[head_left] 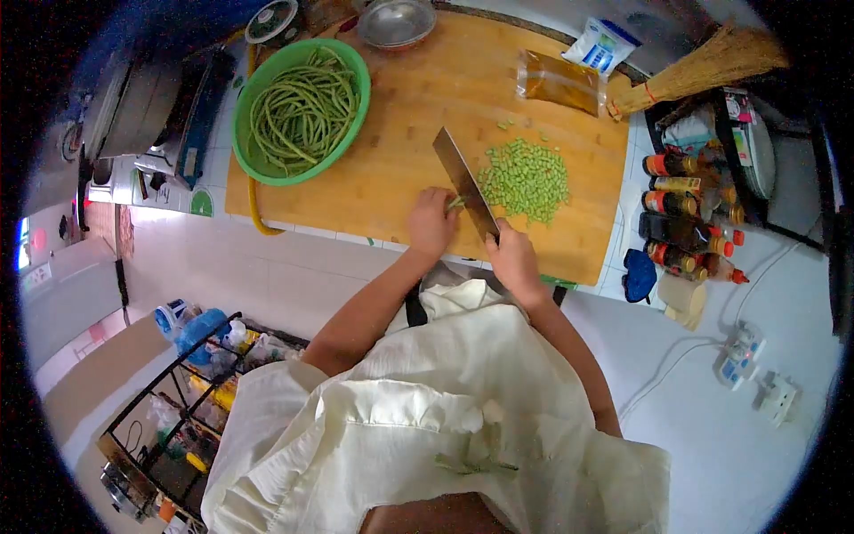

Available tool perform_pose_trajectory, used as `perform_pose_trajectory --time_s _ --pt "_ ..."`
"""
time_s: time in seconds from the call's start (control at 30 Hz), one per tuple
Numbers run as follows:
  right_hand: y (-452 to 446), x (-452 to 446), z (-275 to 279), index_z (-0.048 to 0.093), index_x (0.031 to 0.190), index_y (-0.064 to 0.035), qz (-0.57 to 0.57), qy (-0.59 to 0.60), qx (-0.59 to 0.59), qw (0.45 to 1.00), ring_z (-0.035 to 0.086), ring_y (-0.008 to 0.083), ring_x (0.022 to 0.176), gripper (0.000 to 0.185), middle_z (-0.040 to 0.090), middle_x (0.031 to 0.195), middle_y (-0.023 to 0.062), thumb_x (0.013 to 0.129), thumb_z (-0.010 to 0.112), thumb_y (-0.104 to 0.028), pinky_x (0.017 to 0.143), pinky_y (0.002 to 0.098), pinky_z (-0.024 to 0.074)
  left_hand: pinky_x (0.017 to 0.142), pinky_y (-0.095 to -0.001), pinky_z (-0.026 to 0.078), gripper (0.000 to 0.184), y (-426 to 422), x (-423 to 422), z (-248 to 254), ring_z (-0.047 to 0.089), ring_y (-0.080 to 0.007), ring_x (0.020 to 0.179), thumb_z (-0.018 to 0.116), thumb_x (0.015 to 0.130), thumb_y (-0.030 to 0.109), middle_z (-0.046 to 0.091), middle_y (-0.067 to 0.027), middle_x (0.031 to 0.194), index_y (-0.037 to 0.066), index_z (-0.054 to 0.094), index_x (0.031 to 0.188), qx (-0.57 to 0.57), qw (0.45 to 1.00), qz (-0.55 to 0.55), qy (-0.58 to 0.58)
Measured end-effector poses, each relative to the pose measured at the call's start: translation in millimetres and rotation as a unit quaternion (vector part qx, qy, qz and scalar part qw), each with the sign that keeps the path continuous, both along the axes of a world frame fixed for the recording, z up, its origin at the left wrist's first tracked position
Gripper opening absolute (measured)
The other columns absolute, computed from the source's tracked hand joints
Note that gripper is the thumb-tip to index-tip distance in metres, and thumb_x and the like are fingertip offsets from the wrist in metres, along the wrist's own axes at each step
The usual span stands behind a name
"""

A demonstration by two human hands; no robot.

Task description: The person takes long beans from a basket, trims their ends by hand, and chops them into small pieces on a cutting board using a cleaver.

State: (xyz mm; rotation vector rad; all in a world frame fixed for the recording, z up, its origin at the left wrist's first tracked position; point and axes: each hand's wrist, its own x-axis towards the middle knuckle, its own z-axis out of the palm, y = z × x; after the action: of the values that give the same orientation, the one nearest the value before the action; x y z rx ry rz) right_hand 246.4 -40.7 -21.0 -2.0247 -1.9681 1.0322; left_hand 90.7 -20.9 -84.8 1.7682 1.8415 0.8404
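My right hand (513,256) is closed around the handle of a cleaver (464,178), whose broad blade points away from me over the cutting board (400,133). Just left of the blade, my left hand (431,220) is closed on green beans (456,203); only their short ends show at the blade. A pile of chopped green beans (525,178) lies to the right of the cleaver, with a few stray bits above it. At the board's left, a green basin (363,111) holds many long whole beans (298,116).
A metal bowl (397,22) stands at the back. On the board's far right lie a pouch of brown liquid (562,82), a white-blue packet (602,46) and a straw brush (698,73). Several sauce bottles (672,204) line the right side.
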Motion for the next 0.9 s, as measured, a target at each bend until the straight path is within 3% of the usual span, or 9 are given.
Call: perform_pose_trajectory --time_s 0.1,0.23,0.33,0.63,0.67,0.73,0.9 --pt "-1.0 1.2 -8.7 0.058 0.096 0.0020 0.008 -0.007 -0.001 1.000 0.060 0.0408 0.073 0.024 0.062 0.080 0.0219 0.079 0.059 -0.016 0.066 0.0488 0.0480 0.075 -0.0406 0.047 0.019 -1.8 -4.1 0.1 0.056 -0.0343 0.088 0.065 0.075 0.010 0.059 -0.0154 0.090 0.003 0.061 0.091 -0.023 0.999 -0.022 -0.019" --pt "3.4 -7.1 -18.0 0.054 0.094 0.0027 0.019 -0.022 0.027 0.999 0.059 0.0437 0.071 0.021 0.060 0.072 0.0252 0.082 0.054 -0.015 0.063 0.0498 0.0463 0.073 -0.0411 0.047 0.016 -2.9 -5.3 -9.0 0.056 -0.0341 0.086 0.066 0.074 0.009 0.058 -0.0155 0.087 0.002 0.062 0.087 0.020 0.999 -0.025 -0.035" --pt "11.9 -18.5 -13.8 0.055 0.095 0.0020 -0.004 -0.038 -0.039 0.998 0.058 0.0447 0.072 0.022 0.059 0.073 0.0264 0.083 0.053 -0.015 0.064 0.0510 0.0459 0.070 -0.0405 0.046 0.012 2.2 -3.2 -9.7 0.054 -0.0337 0.082 0.067 0.069 0.003 0.057 -0.0156 0.082 0.000 0.062 0.079 0.025 0.998 -0.024 -0.050" --pt "22.4 -1.9 -8.6 0.056 0.099 -0.0002 -0.099 0.002 0.007 0.995 0.056 0.0466 0.078 0.025 0.059 0.079 0.0282 0.083 0.054 -0.019 0.068 0.0505 0.0454 0.066 -0.0379 0.047 0.011 10.8 5.8 2.1 0.057 -0.0276 0.083 0.067 0.073 0.012 0.058 -0.0082 0.082 0.007 0.065 0.082 0.003 0.999 -0.048 0.014" --pt "18.6 3.1 -9.0 0.056 0.099 -0.0002 -0.101 -0.001 0.004 0.995 0.056 0.0466 0.078 0.025 0.059 0.079 0.0282 0.083 0.054 -0.019 0.068 0.0505 0.0454 0.068 -0.0386 0.048 0.014 10.2 8.7 3.9 0.057 -0.0289 0.083 0.065 0.076 0.014 0.059 -0.0094 0.086 0.007 0.064 0.088 -0.001 0.998 -0.055 0.008" --pt "12.8 11.3 -9.4 0.055 0.100 0.0007 -0.094 0.039 0.053 0.993 0.057 0.0456 0.078 0.025 0.059 0.080 0.0280 0.083 0.055 -0.017 0.067 0.0494 0.0455 0.071 -0.0394 0.048 0.017 9.8 12.9 3.5 0.058 -0.0303 0.083 0.063 0.079 0.017 0.060 -0.0106 0.090 0.008 0.064 0.093 -0.007 0.998 -0.063 0.000" --pt "2.1 12.6 -0.3 0.057 0.096 -0.0001 -0.051 0.017 0.021 0.998 0.061 0.0406 0.075 0.024 0.062 0.078 0.0222 0.082 0.058 -0.020 0.065 0.0500 0.0473 0.070 -0.0393 0.048 0.021 10.0 12.2 -0.9 0.059 -0.0316 0.081 0.066 0.077 0.014 0.058 -0.0136 0.092 0.004 0.062 0.095 -0.030 0.998 -0.045 -0.039"
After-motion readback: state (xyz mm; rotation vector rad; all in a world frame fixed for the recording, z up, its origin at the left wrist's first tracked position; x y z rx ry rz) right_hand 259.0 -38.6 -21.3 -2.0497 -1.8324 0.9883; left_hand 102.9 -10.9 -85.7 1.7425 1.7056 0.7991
